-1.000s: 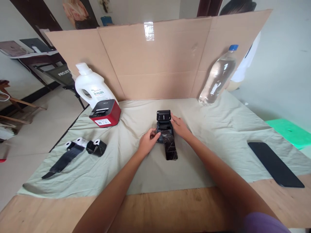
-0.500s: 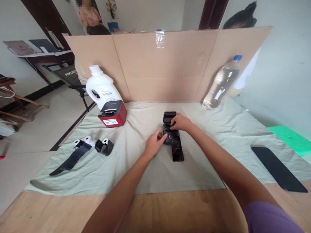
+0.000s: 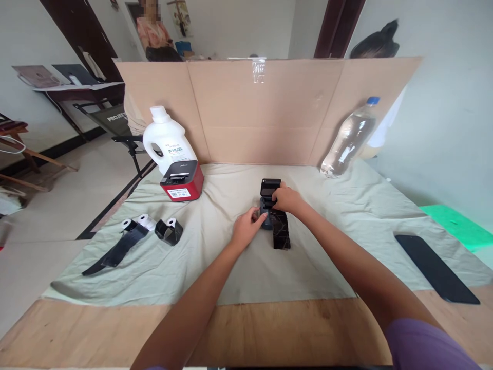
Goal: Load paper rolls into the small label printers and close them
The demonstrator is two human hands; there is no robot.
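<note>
A small dark receipt printer (image 3: 265,222) lies in the middle of the cloth, its black lid (image 3: 270,186) flipped up at the back. My left hand (image 3: 246,226) is closed on the printer's left edge, thumb on top. Over the paper compartment, my right hand (image 3: 288,199) has its fingers bent and pinched at the paper roll, which they mostly hide. From under that hand a black paper strip (image 3: 281,234) with fine pale lines runs towards me onto the cloth.
To the left lie several paper rolls (image 3: 172,232) with black strips. A red and black box printer (image 3: 192,187) stands before a white detergent bottle (image 3: 169,139). A clear bottle (image 3: 348,141) leans on the cardboard screen (image 3: 265,113). A phone (image 3: 435,270) lies right. Two people are beyond.
The strip's near end has drawn back slightly towards the printer. My right hand has shifted a little at the compartment; my left hand keeps its hold. The head view has tilted slightly.
</note>
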